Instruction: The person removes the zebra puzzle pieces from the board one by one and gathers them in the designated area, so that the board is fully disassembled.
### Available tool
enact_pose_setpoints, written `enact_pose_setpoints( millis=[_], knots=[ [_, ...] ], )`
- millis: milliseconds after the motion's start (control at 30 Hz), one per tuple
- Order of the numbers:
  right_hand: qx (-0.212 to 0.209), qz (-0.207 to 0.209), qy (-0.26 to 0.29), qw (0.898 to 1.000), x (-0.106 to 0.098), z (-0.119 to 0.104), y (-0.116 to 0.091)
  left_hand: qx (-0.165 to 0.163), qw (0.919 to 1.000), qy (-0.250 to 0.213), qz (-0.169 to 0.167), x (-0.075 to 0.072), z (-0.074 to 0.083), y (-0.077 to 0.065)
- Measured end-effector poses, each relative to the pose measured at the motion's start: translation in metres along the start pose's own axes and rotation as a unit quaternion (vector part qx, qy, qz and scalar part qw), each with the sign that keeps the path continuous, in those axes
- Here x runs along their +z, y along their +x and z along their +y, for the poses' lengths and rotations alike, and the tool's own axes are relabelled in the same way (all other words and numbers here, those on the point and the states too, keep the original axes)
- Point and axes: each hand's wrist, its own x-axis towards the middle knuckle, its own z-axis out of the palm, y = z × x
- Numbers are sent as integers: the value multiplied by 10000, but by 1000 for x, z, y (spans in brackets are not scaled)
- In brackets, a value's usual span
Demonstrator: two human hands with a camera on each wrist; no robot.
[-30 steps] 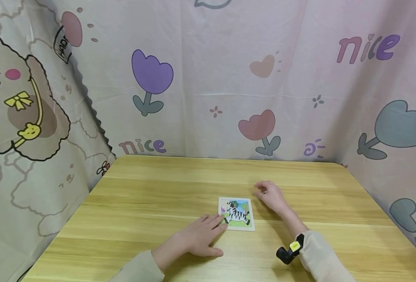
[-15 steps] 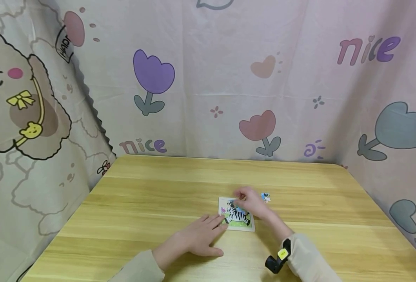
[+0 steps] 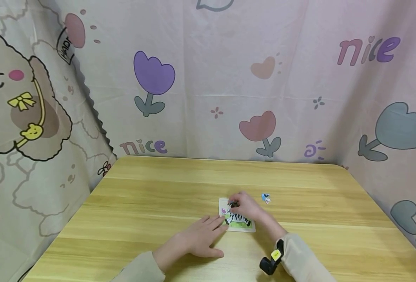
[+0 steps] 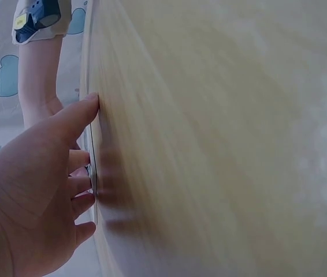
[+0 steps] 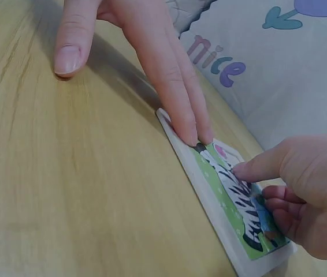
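Note:
A square zebra jigsaw puzzle (image 3: 241, 224) with a pale frame lies flat on the wooden table. My left hand (image 3: 200, 237) is spread beside it, its straight fingertips resting on the puzzle's lower left edge. Over the upper part of the puzzle is my right hand (image 3: 246, 205), fingers bent; in the right wrist view its thumb (image 5: 262, 164) touches the zebra picture and the other fingers (image 5: 282, 208) curl near the far side. Whether a piece is between them is hidden. A loose puzzle piece (image 3: 266, 198), blue and white with black, lies right of the puzzle.
The light wooden table (image 3: 140, 199) reaches back to a printed curtain (image 3: 208, 78) with flowers and lettering. More curtain hangs at the left and right. A black wrist camera (image 3: 271, 262) sits on the right sleeve.
My right hand has moved left from the table onto the upper part of the puzzle, uncovering the loose piece at the right. The left hand has stayed in place.

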Motion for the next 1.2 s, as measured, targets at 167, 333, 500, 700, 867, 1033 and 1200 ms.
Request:
enact_pose_setpoints(
  millis=[167,333,500,700,867,1033,1200],
  knots=[
    [133,-218,-154,9996,-2,-5,1,28,10000,-48,22,-1,0,-1],
    [290,-359,-140,9988,-2,-7,3,45,9999,-5,108,-3,0,-2],
    [421,-368,-101,9984,-3,-7,4,37,9999,-32,89,-4,0,-2],
    [439,-349,-41,9984,-4,-9,3,27,10000,-50,35,-3,0,-1],
    [527,-125,40,9985,-4,-3,4,14,10000,-71,6,-2,0,-1],
    [459,39,355,9983,-3,5,4,48,9999,11,101,-3,0,-1],
    [316,87,548,9980,-3,8,4,42,9999,59,100,-4,0,0]
  ],
)
